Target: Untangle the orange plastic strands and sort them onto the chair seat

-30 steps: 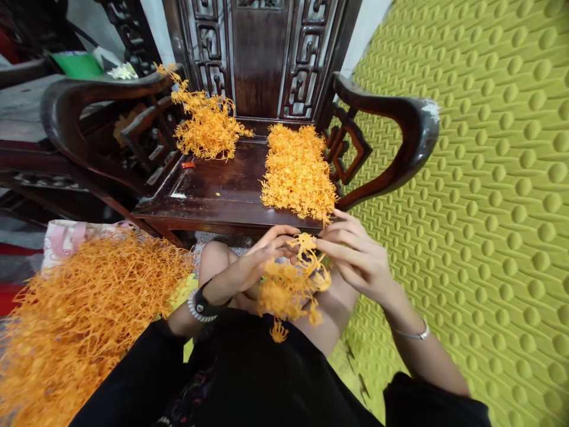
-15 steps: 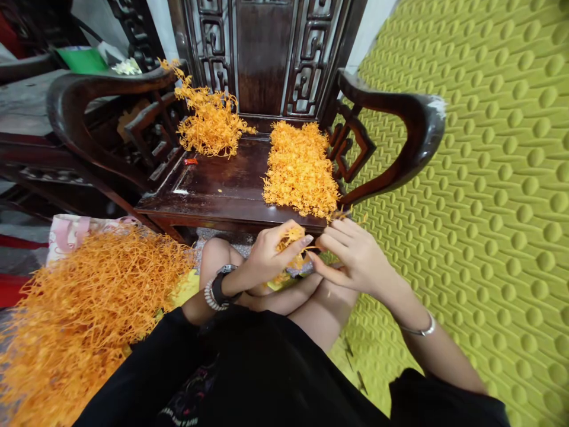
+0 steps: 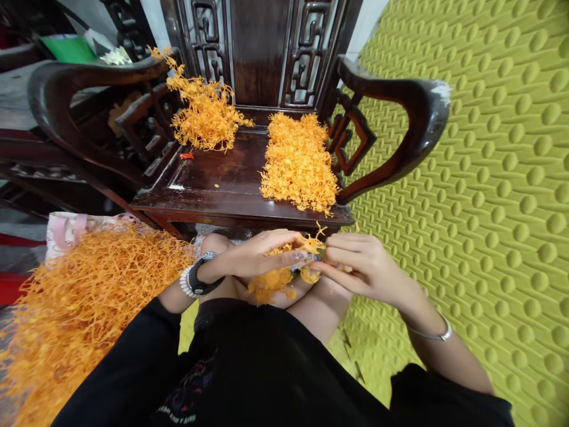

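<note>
My left hand (image 3: 267,255) is closed, its thumb and fingers pinching a thin orange branching piece (image 3: 313,244) that sticks out past the fingertips. Below that hand hangs a loose orange clump (image 3: 270,283) of the same stuff, over my lap. Close by on the right, my right hand (image 3: 364,267) has its fingers curled in and the thumb pressed towards them. A small orange tip (image 3: 357,226) pokes out behind its knuckles; the rest of what it grips is hidden. The fingertips of both hands almost meet in front of the chair.
A dark carved wooden chair (image 3: 231,201) stands ahead, bearing a neat orange stack (image 3: 300,163) at right, a tangled orange heap (image 3: 207,115) at left and a small red wrapper (image 3: 186,156). A large orange pile (image 3: 93,296) lies to my left. Yellow-green textured padding (image 3: 498,237) covers the right side.
Both hands have come slightly lower, and the left has turned flatter with its fingers pointing right. More of the orange clump now shows beneath it.
</note>
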A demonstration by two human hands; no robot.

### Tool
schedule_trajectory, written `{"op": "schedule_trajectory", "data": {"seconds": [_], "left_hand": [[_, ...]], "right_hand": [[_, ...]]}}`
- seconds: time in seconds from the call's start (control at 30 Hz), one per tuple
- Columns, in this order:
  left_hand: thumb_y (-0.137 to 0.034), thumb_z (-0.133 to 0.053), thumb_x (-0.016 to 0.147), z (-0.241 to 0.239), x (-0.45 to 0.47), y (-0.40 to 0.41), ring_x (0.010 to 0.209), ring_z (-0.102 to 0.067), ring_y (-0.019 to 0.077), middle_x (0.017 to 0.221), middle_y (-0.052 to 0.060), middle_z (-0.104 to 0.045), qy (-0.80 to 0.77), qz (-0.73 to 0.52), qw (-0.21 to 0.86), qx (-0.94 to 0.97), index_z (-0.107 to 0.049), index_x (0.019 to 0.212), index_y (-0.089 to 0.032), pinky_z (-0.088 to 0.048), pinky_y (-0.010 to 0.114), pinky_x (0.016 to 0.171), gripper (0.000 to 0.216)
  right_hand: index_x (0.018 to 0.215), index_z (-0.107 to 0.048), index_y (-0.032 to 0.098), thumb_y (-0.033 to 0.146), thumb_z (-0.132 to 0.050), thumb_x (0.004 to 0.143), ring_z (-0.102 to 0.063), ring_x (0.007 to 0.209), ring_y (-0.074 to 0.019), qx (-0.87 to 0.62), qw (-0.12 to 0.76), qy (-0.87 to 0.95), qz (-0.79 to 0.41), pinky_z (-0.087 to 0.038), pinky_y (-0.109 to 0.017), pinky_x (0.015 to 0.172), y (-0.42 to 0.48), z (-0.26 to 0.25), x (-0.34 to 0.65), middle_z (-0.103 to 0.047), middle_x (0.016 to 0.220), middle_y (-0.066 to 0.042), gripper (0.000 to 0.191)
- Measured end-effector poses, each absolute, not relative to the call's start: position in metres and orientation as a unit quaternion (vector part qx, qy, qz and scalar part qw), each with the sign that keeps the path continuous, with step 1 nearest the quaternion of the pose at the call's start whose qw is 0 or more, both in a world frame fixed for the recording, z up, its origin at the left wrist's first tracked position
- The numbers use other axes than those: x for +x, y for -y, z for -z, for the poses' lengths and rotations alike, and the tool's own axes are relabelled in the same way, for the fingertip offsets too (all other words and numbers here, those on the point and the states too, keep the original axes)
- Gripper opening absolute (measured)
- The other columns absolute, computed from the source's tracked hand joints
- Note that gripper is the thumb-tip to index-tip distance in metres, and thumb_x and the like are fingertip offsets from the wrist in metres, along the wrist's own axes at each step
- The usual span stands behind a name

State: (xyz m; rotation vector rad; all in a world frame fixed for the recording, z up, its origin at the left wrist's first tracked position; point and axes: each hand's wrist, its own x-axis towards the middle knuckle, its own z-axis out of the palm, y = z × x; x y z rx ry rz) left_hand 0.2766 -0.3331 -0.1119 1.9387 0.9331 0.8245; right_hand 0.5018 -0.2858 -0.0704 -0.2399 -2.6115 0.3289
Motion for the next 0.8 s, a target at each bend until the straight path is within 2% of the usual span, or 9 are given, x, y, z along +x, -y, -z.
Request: {"op": "schedule_trajectory", "data": {"seconds": [0.1, 0.27, 0.43, 0.5, 0.57, 0.6, 0.73, 0.8], "left_hand": [[-0.046, -0.050, 0.093, 0.115, 0.271, 0.334, 0.108, -0.057, 0.0212, 0.115, 0.008, -0.061, -0.350, -0.283, 0.376, 0.810, -0.058, 0.116, -0.021, -0.044, 0.032, 0.092, 0.034], [-0.042, -0.036, 0.099, 0.114, 0.278, 0.340, 0.084, -0.057, 0.0158, 0.095, 0.005, -0.059, -0.397, -0.259, 0.275, 0.837, -0.059, 0.102, -0.018, -0.045, 0.029, 0.077, 0.034], [-0.034, -0.031, 0.101, 0.111, 0.281, 0.349, 0.070, -0.058, 0.0110, 0.113, 0.008, -0.060, -0.476, -0.258, 0.107, 0.834, -0.062, 0.103, -0.016, -0.040, 0.025, 0.059, 0.035], [-0.036, -0.032, 0.101, 0.110, 0.278, 0.349, 0.059, -0.054, 0.0102, 0.090, 0.005, -0.065, -0.473, -0.244, 0.058, 0.845, -0.063, 0.088, -0.016, -0.034, 0.025, 0.051, 0.039], [-0.038, -0.035, 0.101, 0.111, 0.274, 0.350, 0.051, -0.049, 0.0101, 0.060, 0.000, -0.057, -0.442, -0.243, 0.033, 0.863, -0.058, 0.068, -0.016, -0.029, 0.025, 0.048, 0.046], [-0.039, -0.036, 0.100, 0.112, 0.273, 0.351, 0.049, -0.047, 0.0101, 0.053, -0.001, -0.051, -0.429, -0.248, 0.018, 0.868, -0.054, 0.062, -0.017, -0.027, 0.026, 0.048, 0.048], [-0.030, -0.047, 0.097, 0.113, 0.270, 0.367, 0.053, -0.047, 0.0113, 0.054, -0.001, -0.052, -0.379, -0.284, -0.047, 0.879, -0.052, 0.060, -0.017, -0.030, 0.027, 0.051, 0.039], [-0.028, -0.057, 0.092, 0.110, 0.264, 0.378, 0.055, -0.046, 0.0116, 0.055, -0.002, -0.053, -0.371, -0.317, -0.015, 0.873, -0.052, 0.060, -0.018, -0.031, 0.028, 0.051, 0.034]], "right_hand": [[0.063, -0.042, 0.020, 0.022, -0.053, 0.095, -0.033, 0.053, -0.0100, -0.096, 0.242, 0.956, -0.138, -0.028, -0.025, 0.051, 0.285, 0.072, 0.505, -0.032, 0.059, 0.004, 0.034], [0.062, -0.045, 0.019, 0.025, -0.052, 0.096, -0.035, 0.051, -0.0085, -0.122, 0.198, 0.964, -0.129, -0.030, -0.024, 0.051, 0.288, 0.076, 0.505, -0.033, 0.057, 0.005, 0.035], [0.060, -0.043, 0.018, 0.023, -0.052, 0.096, -0.036, 0.048, -0.0076, -0.140, 0.191, 0.961, -0.139, -0.029, -0.024, 0.050, 0.292, 0.074, 0.511, -0.033, 0.055, 0.005, 0.037], [0.059, -0.042, 0.019, 0.022, -0.053, 0.095, -0.035, 0.047, -0.0076, -0.142, 0.199, 0.959, -0.141, -0.029, -0.025, 0.050, 0.293, 0.071, 0.516, -0.032, 0.054, 0.006, 0.038], [0.060, -0.044, 0.019, 0.022, -0.053, 0.095, -0.036, 0.048, -0.0080, -0.140, 0.193, 0.961, -0.140, -0.029, -0.025, 0.050, 0.293, 0.069, 0.519, -0.034, 0.054, 0.005, 0.037], [0.061, -0.046, 0.019, 0.021, -0.053, 0.095, -0.036, 0.048, -0.0083, -0.133, 0.186, 0.963, -0.142, -0.029, -0.025, 0.050, 0.293, 0.068, 0.520, -0.036, 0.054, 0.005, 0.035], [0.075, -0.055, 0.019, 0.018, -0.048, 0.097, -0.040, 0.052, -0.0099, -0.065, 0.182, 0.967, -0.168, -0.033, -0.025, 0.052, 0.298, 0.066, 0.522, -0.045, 0.057, 0.003, 0.023], [0.073, -0.052, 0.020, 0.017, -0.046, 0.098, -0.038, 0.052, -0.0103, -0.033, 0.194, 0.963, -0.186, -0.034, -0.025, 0.053, 0.302, 0.064, 0.530, -0.043, 0.057, 0.003, 0.026]]}}
